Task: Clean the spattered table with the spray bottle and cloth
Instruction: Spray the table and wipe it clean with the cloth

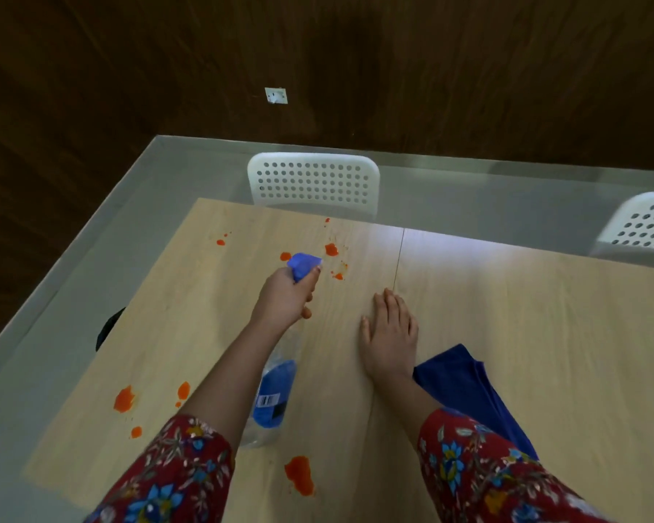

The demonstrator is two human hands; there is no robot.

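The spray bottle (276,394) is gripped round its neck by the left hand (284,298) and tilted forward, so that its blue head is aimed at the far spatters (332,249). Whether its base touches the desk (506,315) cannot be told. The right hand (389,330) is laid flat on the desk with fingers straight, and nothing is held in it. The blue cloth (465,383) lies just beside that wrist, partly covered by the forearm and sleeve.

Because the far spatters lie near the far edge, mist could be thrown past it onto the white chair (314,183). If too much is sprayed, the orange mess could be thinned and carried into the seam (399,258) between the desk panels. The left sleeve hangs near the large near spatter (300,473) and the left-side spatters (124,400), and could be dragged through them.

A second white chair (646,224) is seen at the right, and a black object (108,326) at the left edge. Nothing is set between nozzle and target, but the cloth would first have to be freed from under the arm.
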